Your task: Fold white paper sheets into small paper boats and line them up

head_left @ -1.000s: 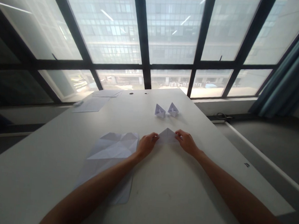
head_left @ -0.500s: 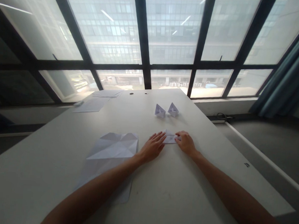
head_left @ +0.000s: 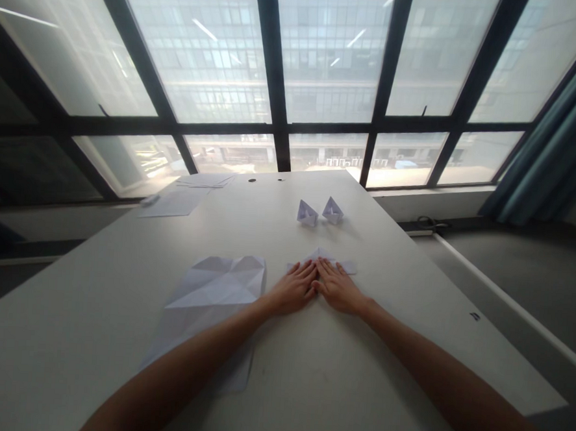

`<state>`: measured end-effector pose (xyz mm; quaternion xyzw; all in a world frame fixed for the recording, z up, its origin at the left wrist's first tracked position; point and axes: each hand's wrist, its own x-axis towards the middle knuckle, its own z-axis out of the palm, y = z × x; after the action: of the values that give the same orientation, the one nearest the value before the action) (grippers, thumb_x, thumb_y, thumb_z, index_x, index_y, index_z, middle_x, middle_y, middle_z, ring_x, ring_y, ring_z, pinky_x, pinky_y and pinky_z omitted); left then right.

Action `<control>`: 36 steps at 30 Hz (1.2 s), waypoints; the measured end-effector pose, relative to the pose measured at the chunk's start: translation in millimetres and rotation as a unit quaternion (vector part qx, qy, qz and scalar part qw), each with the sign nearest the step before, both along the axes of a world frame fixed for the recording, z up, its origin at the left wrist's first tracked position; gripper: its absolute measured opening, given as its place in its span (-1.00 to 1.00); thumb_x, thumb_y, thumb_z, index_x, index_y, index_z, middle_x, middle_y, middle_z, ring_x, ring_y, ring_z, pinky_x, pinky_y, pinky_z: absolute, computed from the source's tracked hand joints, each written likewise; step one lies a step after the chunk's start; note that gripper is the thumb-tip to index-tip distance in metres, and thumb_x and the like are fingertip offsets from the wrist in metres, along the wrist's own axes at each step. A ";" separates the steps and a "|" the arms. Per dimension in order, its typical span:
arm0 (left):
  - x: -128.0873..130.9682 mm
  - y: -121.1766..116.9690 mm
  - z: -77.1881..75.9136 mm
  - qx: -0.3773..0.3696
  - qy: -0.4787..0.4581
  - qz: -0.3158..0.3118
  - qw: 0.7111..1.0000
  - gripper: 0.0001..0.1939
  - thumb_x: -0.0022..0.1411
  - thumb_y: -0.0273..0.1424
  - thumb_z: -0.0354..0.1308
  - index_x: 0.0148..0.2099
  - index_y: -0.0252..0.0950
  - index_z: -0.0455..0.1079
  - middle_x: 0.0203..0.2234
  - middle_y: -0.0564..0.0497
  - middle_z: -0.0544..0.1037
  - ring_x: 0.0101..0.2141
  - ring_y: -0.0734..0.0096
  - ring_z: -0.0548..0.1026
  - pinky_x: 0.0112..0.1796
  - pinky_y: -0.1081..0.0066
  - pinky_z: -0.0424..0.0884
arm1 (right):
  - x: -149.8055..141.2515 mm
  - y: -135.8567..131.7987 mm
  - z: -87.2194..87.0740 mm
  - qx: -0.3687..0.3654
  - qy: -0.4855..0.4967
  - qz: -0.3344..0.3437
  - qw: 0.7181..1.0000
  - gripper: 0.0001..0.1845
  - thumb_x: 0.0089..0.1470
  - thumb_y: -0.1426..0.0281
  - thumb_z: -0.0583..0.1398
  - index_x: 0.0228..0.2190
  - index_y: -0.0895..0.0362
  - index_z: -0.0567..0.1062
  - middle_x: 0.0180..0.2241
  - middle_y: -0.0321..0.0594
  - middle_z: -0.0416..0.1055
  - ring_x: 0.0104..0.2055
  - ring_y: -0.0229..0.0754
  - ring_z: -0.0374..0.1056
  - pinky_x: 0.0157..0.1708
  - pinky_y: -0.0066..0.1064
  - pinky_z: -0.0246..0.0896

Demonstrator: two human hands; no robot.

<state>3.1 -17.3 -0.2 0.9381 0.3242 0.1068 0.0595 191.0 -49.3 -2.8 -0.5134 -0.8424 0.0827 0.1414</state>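
Right hand (head_left: pixel 338 290) and left hand (head_left: pixel 293 289) have come together from the two ends of the folded paper (head_left: pixel 321 252), and now lie flat on it side by side, fingers extended rather than gripping. Its peak shows beyond the fingertips, with a strip sticking out at either side. It rests on the bench (head_left: pixel 356 376), just nearer than two paper boats (head_left: pixel 307 214) and right of a creased sheet (head_left: pixel 215 286).
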 end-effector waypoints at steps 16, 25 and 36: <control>-7.1 6.6 -5.6 0.010 0.058 0.165 0.985 -0.22 0.42 -0.02 -0.34 0.37 -0.59 -0.05 0.34 -0.39 -0.05 0.35 -0.01 -0.13 0.26 0.02 -0.10 | 32.0 15.6 -10.3 -0.045 -0.033 -0.207 0.977 -0.25 0.32 0.10 -0.22 0.32 0.38 -0.02 0.38 0.10 -0.23 0.42 0.02 -0.32 0.32 0.02 -0.42; -7.4 6.2 -6.1 0.007 0.025 0.172 0.985 -0.35 0.44 -0.12 -0.27 0.36 -0.50 0.02 0.34 -0.32 0.02 0.34 0.05 -0.05 0.25 0.06 -0.06 | 32.4 18.8 -13.3 -0.014 -0.025 -0.212 0.977 -0.39 0.30 0.26 -0.09 0.28 0.27 0.12 0.35 0.07 -0.06 0.40 0.01 -0.19 0.29 0.00 -0.31; -10.0 12.3 -5.5 -0.018 -0.074 0.189 0.979 -0.54 0.41 -0.30 -0.07 0.27 -0.35 0.23 0.26 -0.22 0.24 0.27 0.10 0.15 0.24 0.11 0.05 | 37.0 21.8 -7.3 0.059 0.061 -0.212 0.974 -0.68 0.13 0.32 0.17 -0.08 0.16 0.47 0.13 0.02 0.32 0.21 0.03 0.16 0.18 -0.17 -0.04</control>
<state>-6.8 -5.0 -5.7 0.8479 0.4926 0.1794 0.0785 228.0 -27.5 -10.1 -0.6647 -0.7079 0.0320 0.2366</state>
